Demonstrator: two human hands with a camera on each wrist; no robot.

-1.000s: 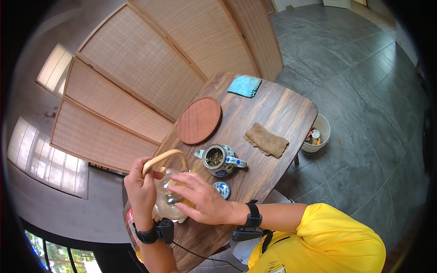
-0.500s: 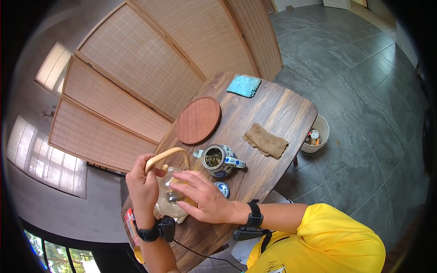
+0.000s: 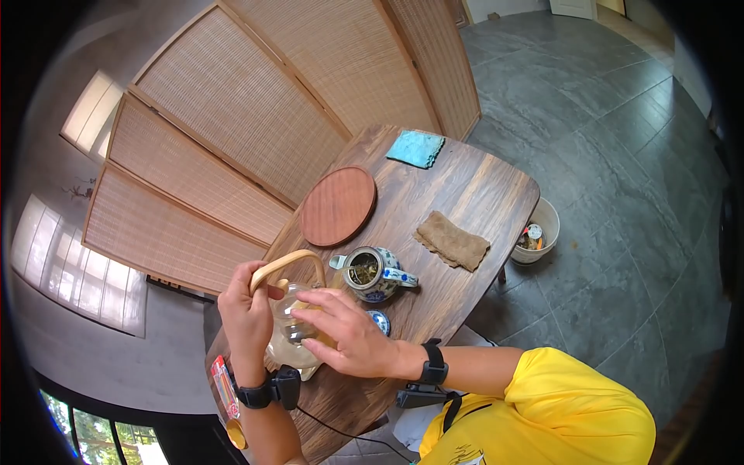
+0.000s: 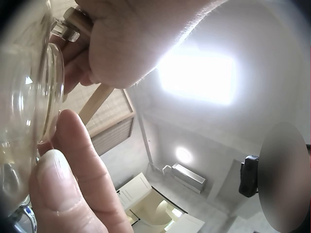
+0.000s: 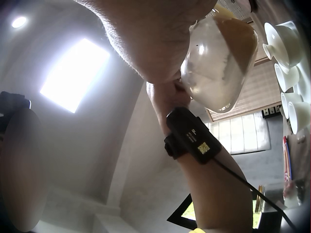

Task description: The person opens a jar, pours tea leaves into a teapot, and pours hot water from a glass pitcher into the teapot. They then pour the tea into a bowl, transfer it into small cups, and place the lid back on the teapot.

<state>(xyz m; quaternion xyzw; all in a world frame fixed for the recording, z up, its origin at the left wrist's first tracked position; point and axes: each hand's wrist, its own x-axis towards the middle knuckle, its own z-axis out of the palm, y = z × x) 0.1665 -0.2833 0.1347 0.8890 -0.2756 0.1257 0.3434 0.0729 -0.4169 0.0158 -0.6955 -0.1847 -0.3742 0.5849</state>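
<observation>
Glass teapot: left hand grips bamboo handle for lift; right hand, fingers spread, presses lid to retain it w/ tilt.

The dark wooden table carries, just beyond the hands' grip, an open blue-and-white teapot with its small lid lying beside it, closest to the grip. Farther out lie 1 round wooden tray and 1 brown cloth. A folded blue cloth rests at the far end.
</observation>
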